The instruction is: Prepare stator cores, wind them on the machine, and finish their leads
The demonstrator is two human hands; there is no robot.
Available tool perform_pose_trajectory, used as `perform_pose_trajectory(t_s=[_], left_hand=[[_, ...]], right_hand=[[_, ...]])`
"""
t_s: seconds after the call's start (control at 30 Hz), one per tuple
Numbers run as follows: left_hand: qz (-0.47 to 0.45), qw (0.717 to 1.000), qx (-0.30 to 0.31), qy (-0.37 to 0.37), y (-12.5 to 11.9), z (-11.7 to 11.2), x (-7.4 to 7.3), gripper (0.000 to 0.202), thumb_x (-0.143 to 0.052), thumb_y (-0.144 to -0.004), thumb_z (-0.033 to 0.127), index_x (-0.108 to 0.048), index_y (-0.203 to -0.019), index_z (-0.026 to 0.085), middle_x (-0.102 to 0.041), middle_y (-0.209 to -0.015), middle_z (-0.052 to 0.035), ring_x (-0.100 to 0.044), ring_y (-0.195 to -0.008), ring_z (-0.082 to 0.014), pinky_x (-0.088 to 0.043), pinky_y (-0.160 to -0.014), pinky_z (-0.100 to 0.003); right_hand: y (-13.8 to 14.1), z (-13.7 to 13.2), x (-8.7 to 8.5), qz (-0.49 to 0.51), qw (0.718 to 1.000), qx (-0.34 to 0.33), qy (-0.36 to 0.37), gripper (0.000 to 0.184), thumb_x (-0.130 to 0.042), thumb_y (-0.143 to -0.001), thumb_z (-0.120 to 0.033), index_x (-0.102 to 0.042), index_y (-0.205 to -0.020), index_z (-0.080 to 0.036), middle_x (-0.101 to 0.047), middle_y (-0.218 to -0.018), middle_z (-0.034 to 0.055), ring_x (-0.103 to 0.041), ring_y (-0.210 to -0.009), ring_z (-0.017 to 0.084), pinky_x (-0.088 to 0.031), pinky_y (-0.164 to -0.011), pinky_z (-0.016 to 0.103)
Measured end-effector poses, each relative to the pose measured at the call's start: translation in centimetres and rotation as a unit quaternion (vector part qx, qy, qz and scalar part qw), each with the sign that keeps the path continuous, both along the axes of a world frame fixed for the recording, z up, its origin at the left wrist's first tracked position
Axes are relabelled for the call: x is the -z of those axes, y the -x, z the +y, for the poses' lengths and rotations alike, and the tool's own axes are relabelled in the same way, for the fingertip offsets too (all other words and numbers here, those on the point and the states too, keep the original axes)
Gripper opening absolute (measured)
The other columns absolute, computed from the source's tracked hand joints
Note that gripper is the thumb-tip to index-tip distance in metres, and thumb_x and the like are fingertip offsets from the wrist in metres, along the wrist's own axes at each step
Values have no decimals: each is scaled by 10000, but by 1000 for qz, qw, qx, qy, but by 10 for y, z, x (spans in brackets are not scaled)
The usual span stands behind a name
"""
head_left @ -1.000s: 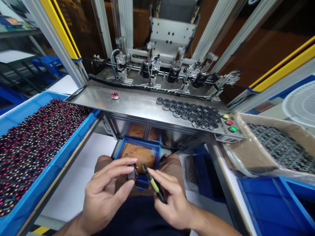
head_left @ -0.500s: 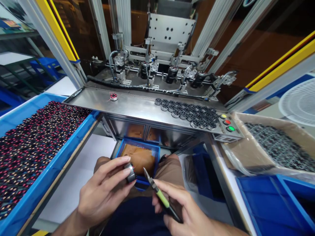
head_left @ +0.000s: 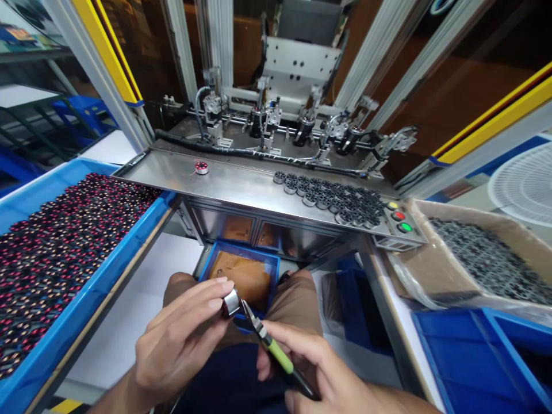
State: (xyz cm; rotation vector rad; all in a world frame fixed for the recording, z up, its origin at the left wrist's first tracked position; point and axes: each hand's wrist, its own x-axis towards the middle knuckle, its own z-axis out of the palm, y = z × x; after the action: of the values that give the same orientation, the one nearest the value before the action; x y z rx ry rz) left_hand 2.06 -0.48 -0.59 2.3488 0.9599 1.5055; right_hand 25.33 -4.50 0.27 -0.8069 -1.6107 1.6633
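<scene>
Left hand point(head_left: 183, 333) half-curled, got small round metal part point(head_left: 232, 302) pinched in fingertips, thumb underneath. Part's up over lap, near blue bin point(head_left: 276, 275) down between knees. Right hand point(head_left: 323, 365) wrapped round green-and-black pliers point(head_left: 279, 355), tips pointing at part, right beside it; can't tell if they're touching. Lone red-wound ring point(head_left: 201, 167) on left side of steel shelf point(head_left: 244, 183), whole bunch of dark rings point(head_left: 321, 192) further right. Big blue tub point(head_left: 52, 190) at left, loaded with tons of reddish-black pieces point(head_left: 73, 259).

Factory, by the look: machine point(head_left: 280, 72) with row of metal fixtures point(head_left: 273, 119) at 12 o'clock, button panel point(head_left: 413, 223) at 3, blue bin point(head_left: 94, 287) heaped with small wound parts point(head_left: 73, 241) at 9.
</scene>
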Motion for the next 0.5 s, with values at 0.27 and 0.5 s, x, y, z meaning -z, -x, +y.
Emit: perform_pose_trajectory(t_s=[0.27,0.5], left_hand=[[-18,1000,17,7,-1,0,-2,492,-630,-718,-122,-555,-1141,118,-741,-1081,-121,-670,-1098,-148,-531,-988,-253],[-24,1000,13,9,-1,0,-1,490,-635,-713,-122,-559,-1134,116,-743,-1086,-119,-670,-1099,-151,-537,-981,-261]], right_hand=[[4,2,1,8,1000,-12,8,810,-495,-688,23,-425,-1423,-313,-612,-966,25,-607,-823,129,-529,-761,301],[8,8,1,-24,999,-13,38,660,-483,-670,6,-537,-1296,-195,-597,-866,16,-567,-723,108,-502,-680,250]])
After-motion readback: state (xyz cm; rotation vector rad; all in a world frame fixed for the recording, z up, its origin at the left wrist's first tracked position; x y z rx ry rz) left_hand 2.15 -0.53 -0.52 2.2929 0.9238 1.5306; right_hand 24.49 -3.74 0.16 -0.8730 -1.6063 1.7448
